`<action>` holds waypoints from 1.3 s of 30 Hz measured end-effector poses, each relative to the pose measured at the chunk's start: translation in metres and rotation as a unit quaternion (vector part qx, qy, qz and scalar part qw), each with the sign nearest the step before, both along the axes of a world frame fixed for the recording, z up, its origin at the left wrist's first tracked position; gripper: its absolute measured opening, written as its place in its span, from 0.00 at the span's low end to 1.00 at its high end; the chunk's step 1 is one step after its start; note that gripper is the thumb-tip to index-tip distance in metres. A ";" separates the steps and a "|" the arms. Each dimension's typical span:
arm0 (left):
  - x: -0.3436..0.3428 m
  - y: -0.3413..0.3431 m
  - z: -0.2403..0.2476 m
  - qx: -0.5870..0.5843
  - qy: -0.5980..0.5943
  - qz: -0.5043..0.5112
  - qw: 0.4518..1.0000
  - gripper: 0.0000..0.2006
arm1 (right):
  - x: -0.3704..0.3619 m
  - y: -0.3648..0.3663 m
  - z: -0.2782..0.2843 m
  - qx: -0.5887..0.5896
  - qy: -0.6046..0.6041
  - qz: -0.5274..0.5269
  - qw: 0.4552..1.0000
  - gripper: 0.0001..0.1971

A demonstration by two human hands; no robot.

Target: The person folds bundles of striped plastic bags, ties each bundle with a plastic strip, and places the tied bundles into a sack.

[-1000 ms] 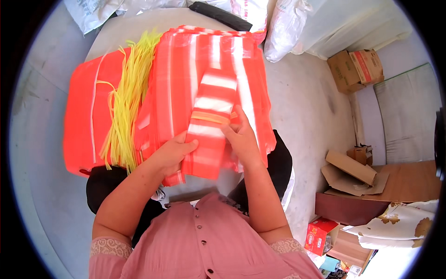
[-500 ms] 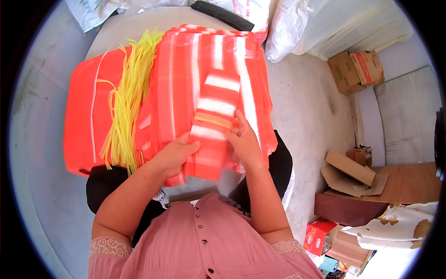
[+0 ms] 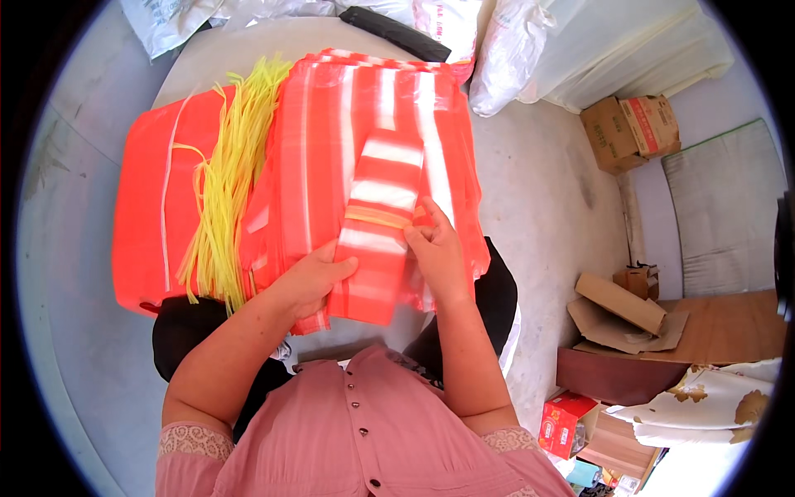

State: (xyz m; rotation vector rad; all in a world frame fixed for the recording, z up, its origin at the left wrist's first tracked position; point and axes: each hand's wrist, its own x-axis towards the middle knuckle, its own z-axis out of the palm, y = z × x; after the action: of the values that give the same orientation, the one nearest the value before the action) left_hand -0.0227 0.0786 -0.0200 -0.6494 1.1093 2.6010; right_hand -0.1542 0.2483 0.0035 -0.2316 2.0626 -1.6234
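Bundle (image 3: 373,240) hardly shifts from a second ago, between both hands: left hand (image 3: 319,275) grips its near edge, right hand (image 3: 436,253) its far edge, by the orange band (image 3: 375,217); work seems barely advanced.

2 hands (image 3: 313,283) + 1 folded striped bundle (image 3: 377,236) mid-pic, 1 yellow strip bunch (image 3: 228,186) ctr-left, 1 red box (image 3: 566,424) btm R
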 end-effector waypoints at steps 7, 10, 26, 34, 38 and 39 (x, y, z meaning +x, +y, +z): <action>0.001 0.000 0.000 0.006 0.004 -0.019 1.000 0.23 | -0.010 -0.002 0.008 0.049 0.018 0.033 0.998 0.34; 0.002 0.001 0.002 0.011 0.009 -0.025 1.000 0.22 | -0.006 -0.007 0.014 0.102 0.035 0.018 0.994 0.34; 0.001 0.006 -0.020 -0.024 0.032 0.021 0.999 0.34 | 0.016 -0.002 0.017 0.004 -0.033 0.022 0.999 0.40; 0.004 0.007 0.004 -0.064 0.032 -0.017 0.997 0.38 | 0.014 0.001 0.000 -0.029 -0.023 -0.006 0.999 0.32; 0.007 0.004 -0.004 -0.136 0.043 -0.037 0.989 0.37 | 0.017 0.003 -0.003 -0.022 0.001 -0.005 1.000 0.28; 0.006 0.006 -0.019 -0.146 0.050 -0.034 0.987 0.36 | 0.018 0.003 -0.004 -0.011 0.043 0.001 0.999 0.27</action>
State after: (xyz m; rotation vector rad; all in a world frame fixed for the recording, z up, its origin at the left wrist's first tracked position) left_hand -0.0170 0.0851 -0.0391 -0.5310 1.5358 2.4576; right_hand -0.1366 0.2512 0.0000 -0.3159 2.1069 -1.6630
